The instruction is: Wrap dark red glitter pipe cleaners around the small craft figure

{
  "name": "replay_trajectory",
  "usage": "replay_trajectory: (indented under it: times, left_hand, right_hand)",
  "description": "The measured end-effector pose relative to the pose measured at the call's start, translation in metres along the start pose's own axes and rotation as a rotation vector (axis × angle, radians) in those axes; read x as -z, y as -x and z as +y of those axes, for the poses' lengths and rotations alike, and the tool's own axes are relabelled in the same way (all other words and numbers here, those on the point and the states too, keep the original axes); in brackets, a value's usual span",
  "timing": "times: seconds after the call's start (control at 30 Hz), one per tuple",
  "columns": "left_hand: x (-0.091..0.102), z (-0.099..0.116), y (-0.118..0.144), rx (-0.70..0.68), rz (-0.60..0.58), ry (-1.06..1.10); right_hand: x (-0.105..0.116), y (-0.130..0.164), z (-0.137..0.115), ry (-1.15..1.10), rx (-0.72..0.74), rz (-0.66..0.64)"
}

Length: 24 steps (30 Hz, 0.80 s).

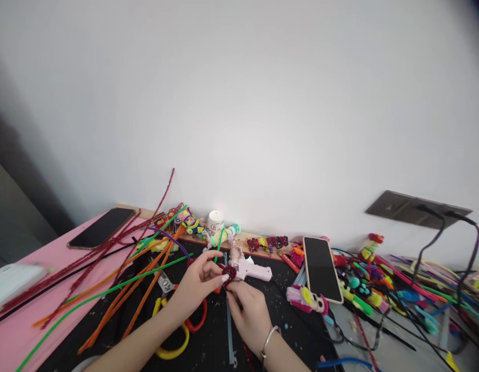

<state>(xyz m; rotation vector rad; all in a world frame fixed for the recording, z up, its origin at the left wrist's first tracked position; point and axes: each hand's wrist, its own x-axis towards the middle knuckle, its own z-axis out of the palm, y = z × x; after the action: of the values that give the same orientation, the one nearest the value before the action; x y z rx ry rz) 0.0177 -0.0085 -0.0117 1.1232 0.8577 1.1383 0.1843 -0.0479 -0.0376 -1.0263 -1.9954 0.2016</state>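
Note:
Between my two hands is a small coiled piece of dark red tinsel pipe cleaner (229,274). My left hand (204,275) pinches it from the left with thumb and fingertips. From below, my right hand (247,310), a bangle on its wrist, has its fingers closed at the coil's lower edge. Just behind lies a pale pink hot glue gun (255,270), its handle pointing right. A translucent glue stick (229,336) lies on the black mat under my hands. Yellow-handled scissors (173,355) and red-handled scissors (203,318) rest by my left forearm, which partly covers them.
Long orange pipe cleaners (108,323) and green ones spread across the left side. A dark phone (102,227) lies on the pink surface; another phone (322,268) leans at right. A paper cup (215,222) stands by the wall. Pipe-cleaner figures (307,299) and cables (419,258) crowd the right.

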Motion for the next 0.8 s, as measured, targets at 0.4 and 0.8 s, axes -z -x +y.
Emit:
replay_trajectory:
  times: [0.4,0.8]
  left_hand:
    - [0.0009,0.0003,0.0019,-0.045,-0.032,-0.087]
    - [0.0003,0.0027,0.0024,-0.04,-0.053,-0.083]
  right_hand:
    - [-0.0001,-0.0005,-0.0006,0.018,0.008,0.001]
    - [0.0012,-0.0018,-0.0027,0.015,0.007,-0.004]
